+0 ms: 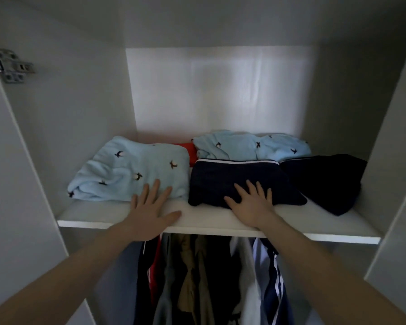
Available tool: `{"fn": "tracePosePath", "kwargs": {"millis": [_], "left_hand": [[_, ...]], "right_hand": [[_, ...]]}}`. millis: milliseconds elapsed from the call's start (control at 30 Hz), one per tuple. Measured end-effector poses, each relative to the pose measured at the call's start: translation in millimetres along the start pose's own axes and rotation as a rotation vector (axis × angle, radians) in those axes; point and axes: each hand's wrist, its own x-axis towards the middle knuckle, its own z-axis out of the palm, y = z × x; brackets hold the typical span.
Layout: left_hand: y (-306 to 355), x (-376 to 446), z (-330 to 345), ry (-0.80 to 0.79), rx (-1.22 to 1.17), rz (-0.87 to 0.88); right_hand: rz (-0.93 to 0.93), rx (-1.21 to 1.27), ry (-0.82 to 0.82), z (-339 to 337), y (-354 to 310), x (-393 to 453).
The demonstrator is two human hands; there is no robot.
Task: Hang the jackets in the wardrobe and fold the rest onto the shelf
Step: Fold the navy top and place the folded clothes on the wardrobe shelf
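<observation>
Right hand [251, 205], fingers spread flat, presses the folded navy garment [239, 181], long axis across the shelf [99, 219]; left hand [150, 207], fingers spread, touches the light-blue fold [131, 170] beside it.

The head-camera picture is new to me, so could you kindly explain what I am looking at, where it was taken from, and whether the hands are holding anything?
There is no machine here: a person wears one wide-angle camera on the head, looking forward and down into an open wardrobe. The two bare arms reaching in are that person's own.

On the white shelf lie folded clothes: a light blue patterned garment on the left, a navy folded garment in the middle, a dark garment on the right, another light blue piece behind, and something red peeking out between them.

The left hand rests flat on the shelf, its fingers touching the light blue garment. The right hand lies flat on the navy one. Neither grips anything. Below the shelf hang jackets.
</observation>
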Motion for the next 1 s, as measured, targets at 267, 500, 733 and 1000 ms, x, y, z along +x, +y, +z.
{"fn": "tracePosePath", "kwargs": {"millis": [267,500,733,1000], "left_hand": [[12.3,-24.3,-6.0,0.045,0.060,0.020],[13.5,-26.8,-8.8,0.031,0.071,0.040],[27.6,-80.4,-5.6,0.112,-0.063,0.060],[22.0,-268.6,12.7,0.257,-0.467,0.266]], "right_hand": [[0.049,-0.008,-0.025,5.3,-9.0,-50.5],[0.083,-0.080,0.050,14.1,-30.1,-91.5],[0.028,0.132,0.070,20.9,-61.3,-180.3],[-0.177,0.536,0.104,58.4,-73.2,-320.8]]}}
